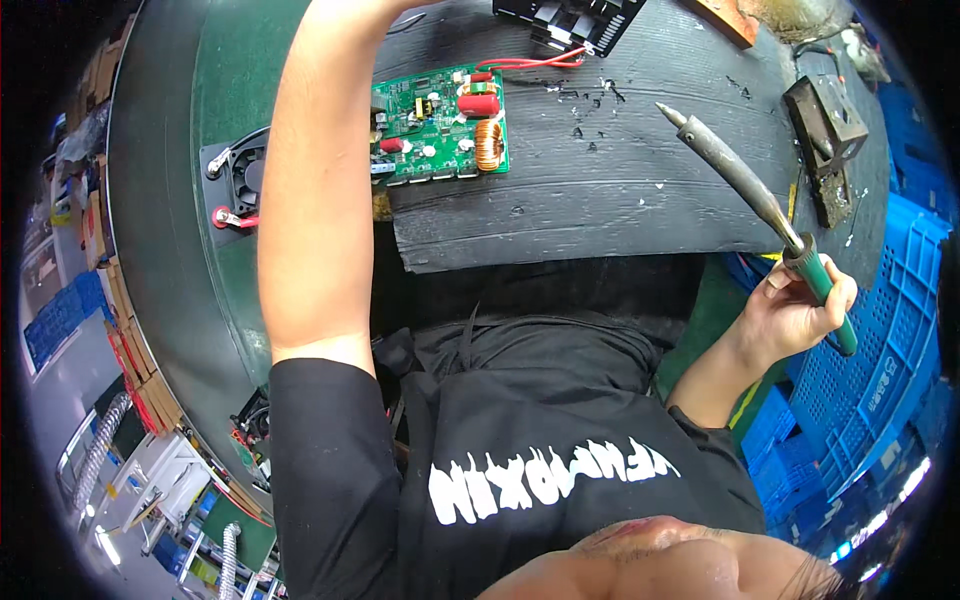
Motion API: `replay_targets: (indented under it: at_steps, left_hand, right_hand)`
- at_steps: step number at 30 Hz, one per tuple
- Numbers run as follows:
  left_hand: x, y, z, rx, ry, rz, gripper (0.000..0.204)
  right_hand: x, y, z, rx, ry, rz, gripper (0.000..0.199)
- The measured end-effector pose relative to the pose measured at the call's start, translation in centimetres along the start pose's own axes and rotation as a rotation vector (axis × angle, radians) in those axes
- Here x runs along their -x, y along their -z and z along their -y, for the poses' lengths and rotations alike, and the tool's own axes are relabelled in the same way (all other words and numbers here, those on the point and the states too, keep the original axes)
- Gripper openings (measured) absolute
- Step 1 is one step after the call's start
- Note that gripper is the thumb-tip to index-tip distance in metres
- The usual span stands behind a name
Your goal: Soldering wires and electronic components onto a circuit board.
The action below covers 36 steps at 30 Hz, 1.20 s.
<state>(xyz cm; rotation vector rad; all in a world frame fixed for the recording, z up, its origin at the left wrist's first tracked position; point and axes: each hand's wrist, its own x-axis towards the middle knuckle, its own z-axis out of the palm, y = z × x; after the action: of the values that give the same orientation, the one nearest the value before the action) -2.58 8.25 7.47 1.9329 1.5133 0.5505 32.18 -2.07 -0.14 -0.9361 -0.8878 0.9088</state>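
Note:
My right hand (800,305) is wrapped round the green handle of a large soldering iron (735,175), its pointed tip aimed up and left above the table. My left forearm reaches up across the table to the top edge of the picture. Only the base of my left hand (375,10) shows there; its fingers are cut off. A green circuit board (435,125) lies beside that forearm, partly hidden by it. It carries red capacitors and a copper coil. Red wires (535,62) run from the board toward a black finned part (580,22) at the top.
A metal soldering iron stand (828,125) sits at the table's right. Dark scraps (595,100) lie on the black tabletop (580,200). A black fan (245,185) with a red lead is at the left. Blue plastic crates (870,350) stand at the right.

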Motion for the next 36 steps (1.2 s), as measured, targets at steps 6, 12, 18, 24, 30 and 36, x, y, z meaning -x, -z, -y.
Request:
replay_targets:
  at_steps: [6,12,18,24,30,36]
  left_hand:
    - [1.3,-1.7,1.1,0.177,-0.042,-0.205,0.023]
    - [2.1,-3.1,-0.9,-0.087,0.112,-0.521,0.027]
    - [3.5,-5.5,-0.4,-0.301,-0.401,-0.685,0.018]
    - [2.3,-9.4,2.0,-0.012,-0.773,-0.884,0.021]
    - [1.6,-10.4,4.1,-0.101,-0.923,-0.982,0.028]
    - [0.5,-10.9,4.5,-0.300,-1.023,-1.137,0.027]
  right_hand:
    - [-0.2,-0.1,-0.2,-0.006,-0.011,-0.023,0.028]
    - [-0.4,-1.1,-0.2,-0.004,-0.038,-0.028,0.027]
    - [-0.8,-1.2,-0.7,-0.011,-0.059,-0.003,0.027]
    - [-1.1,-2.4,-1.1,-0.015,-0.068,-0.002,0.028]
    - [-1.4,-4.1,-1.7,-0.015,-0.098,0.026,0.026]
    - [-1.7,-4.2,-2.1,0.008,-0.088,0.032,0.026]
